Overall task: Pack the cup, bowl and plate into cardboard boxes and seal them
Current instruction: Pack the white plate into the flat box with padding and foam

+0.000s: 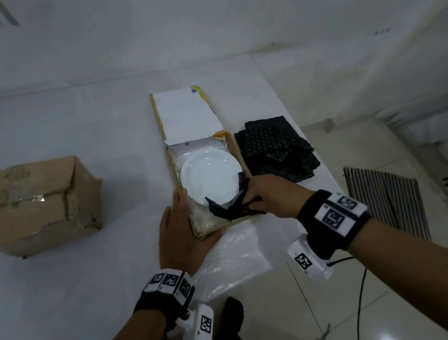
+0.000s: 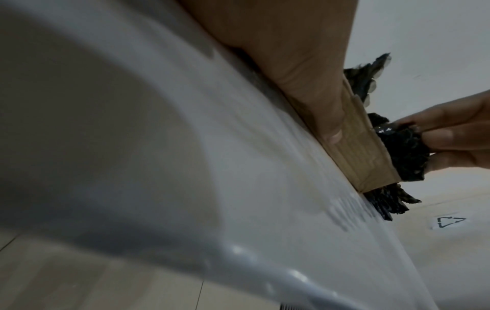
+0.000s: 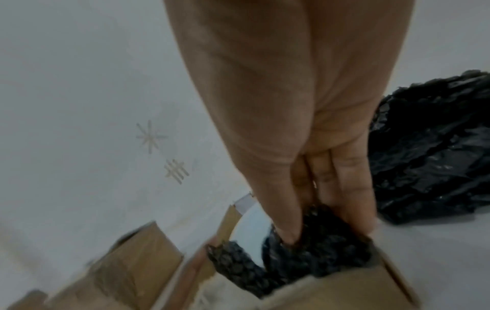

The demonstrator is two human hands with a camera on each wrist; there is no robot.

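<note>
You are padding the plate (image 1: 209, 178), which lies in the flat box (image 1: 174, 173) just beyond your right grip (image 1: 269, 195), clenched on black bubble wrap (image 1: 229, 207). Your left grip (image 1: 178, 234) lies released against the box's side. Next, I judge, tuck the wrap over the plate.

both forearms are bare, without sleeves. the left hand (image 1: 178, 232) and right hand (image 1: 271, 196) wear no gloves or rings. each wrist carries a wide black band (image 1: 333, 220) with a row of white blocks (image 1: 340, 210) on top, each printed with a black square marker. the left band (image 1: 154, 305) has three such blocks (image 1: 170, 282) side by side. under each wrist hangs a white boxy camera (image 1: 311, 258), also marked; the left one (image 1: 199, 332) shows two markers. a thin black cable (image 1: 359, 303) trails from the right unit. dark trousers (image 1: 237, 332) show below.
</note>
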